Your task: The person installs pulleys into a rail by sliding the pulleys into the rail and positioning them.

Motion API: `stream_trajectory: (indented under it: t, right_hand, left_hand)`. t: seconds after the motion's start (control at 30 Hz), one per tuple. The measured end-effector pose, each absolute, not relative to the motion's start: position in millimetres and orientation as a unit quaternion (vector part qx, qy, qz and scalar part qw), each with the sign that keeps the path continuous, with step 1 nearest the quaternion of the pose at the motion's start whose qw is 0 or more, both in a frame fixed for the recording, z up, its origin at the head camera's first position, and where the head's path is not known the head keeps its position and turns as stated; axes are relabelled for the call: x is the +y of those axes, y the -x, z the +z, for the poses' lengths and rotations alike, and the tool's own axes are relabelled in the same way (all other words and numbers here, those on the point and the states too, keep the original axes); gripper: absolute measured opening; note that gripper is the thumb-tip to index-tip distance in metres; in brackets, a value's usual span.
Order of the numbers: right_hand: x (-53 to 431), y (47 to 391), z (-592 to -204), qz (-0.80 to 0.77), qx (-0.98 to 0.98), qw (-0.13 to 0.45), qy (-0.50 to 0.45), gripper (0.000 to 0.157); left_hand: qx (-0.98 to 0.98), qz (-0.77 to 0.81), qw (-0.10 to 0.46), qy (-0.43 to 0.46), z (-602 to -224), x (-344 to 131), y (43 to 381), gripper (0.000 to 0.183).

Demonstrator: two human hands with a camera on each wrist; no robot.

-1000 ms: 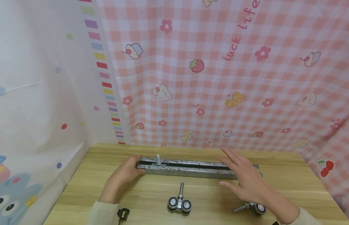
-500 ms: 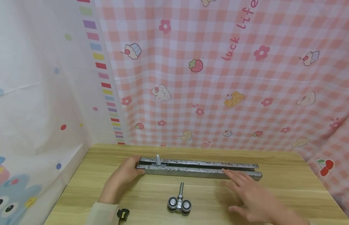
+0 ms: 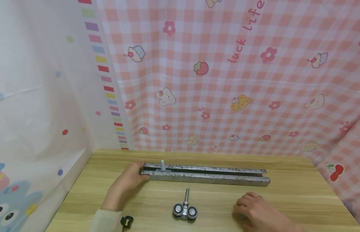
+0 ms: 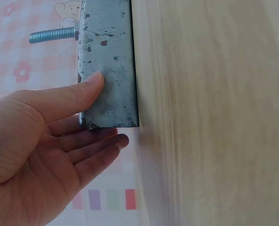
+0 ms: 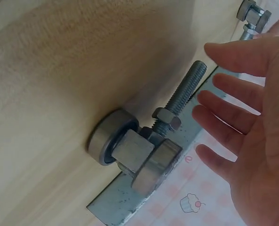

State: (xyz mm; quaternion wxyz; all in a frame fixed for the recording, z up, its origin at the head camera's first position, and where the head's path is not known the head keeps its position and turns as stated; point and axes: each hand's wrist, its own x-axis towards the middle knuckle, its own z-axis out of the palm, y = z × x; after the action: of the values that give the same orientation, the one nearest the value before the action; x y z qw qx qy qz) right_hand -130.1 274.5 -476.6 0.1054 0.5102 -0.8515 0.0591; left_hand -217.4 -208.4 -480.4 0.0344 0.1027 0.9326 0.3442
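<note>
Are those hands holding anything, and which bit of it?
The left hand grips the rail by its left end; the right hand, near a roller, holds nothing.

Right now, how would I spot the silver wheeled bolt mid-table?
On the pale wooden table, find the long grey metal channel. Nearer the viewer lies the silver bolt with black-ringed wheels. In the head view, the right hand mostly hides its silver wheeled twin, not this one.

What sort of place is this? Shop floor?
Looks more like a makeshift tabletop work booth, though the room beyond isn't visible: a wood-grain table, pink checked cloth hung behind it, and a metal rail lying on top.
</note>
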Motion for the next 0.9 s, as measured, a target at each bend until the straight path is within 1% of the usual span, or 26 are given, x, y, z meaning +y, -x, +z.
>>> stream_trajectory:
  t: [0.13,0.33,0.53,0.63,0.73,0.9]
  right_hand:
    - [275,131,-479,0.050,-0.853,0.093,-0.511,0.034]
    - [273,132,-483,0.042,-0.848,0.097,-0.519,0.030]
    - [272,133,-488,0.039,-0.843,0.107,-0.526,0.016]
    - [271,132,-489,0.037,-0.837,0.124,-0.532,0.019]
    - [272,132,-488,0.035,-0.830,0.142,-0.538,0.027]
    - [274,130,-481,0.040,-0.831,0.143,-0.536,0.030]
  left_hand:
    - [0.932,0.344,0.032,-0.108,-481,-209,217,0.038]
    - [0.932,0.346,0.033,-0.103,-481,-209,217,0.041]
    - [0.932,0.348,0.037,-0.099,-481,-209,216,0.041]
    - [0.932,0.348,0.037,-0.098,-481,-209,216,0.041]
    - [0.932,0.348,0.039,-0.097,-481,-208,216,0.043]
    - [0.932,0.348,0.042,-0.094,-479,-208,216,0.043]
